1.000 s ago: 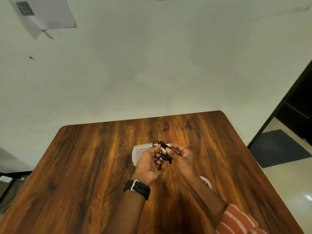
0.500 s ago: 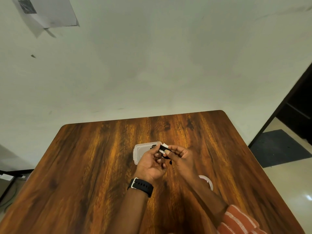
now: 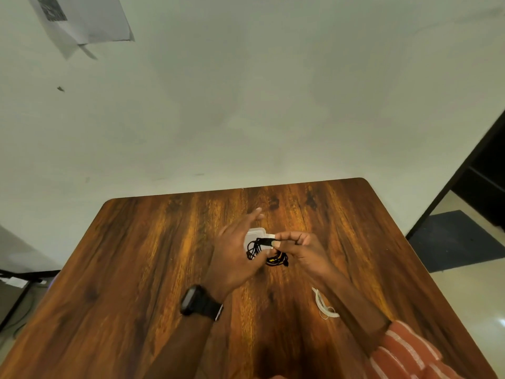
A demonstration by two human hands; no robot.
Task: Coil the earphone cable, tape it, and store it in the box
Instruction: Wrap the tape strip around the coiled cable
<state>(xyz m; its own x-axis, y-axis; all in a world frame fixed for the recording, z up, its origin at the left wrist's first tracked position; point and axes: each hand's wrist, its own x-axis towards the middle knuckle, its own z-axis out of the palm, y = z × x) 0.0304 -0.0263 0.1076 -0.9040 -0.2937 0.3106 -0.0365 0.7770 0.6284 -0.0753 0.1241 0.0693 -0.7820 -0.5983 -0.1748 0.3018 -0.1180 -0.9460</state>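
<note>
— Head view: where is the coiled earphone cable [image 3: 266,251] sitting?
— It is hanging above the wooden table [image 3: 142,269], in front of the clear box [image 3: 255,233].
— Who is holding it?
— The right hand [image 3: 302,251] is pinching its taped top between thumb and fingers; the left hand [image 3: 237,253] is spreading its fingers open beside it. A tape roll [image 3: 325,306] is lying near the right forearm.

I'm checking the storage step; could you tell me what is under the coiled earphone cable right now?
Beneath the coiled earphone cable, pinched by the right hand, part of the clear plastic box shows on the table. The left hand covers the rest, so its contents are unseen.
</note>
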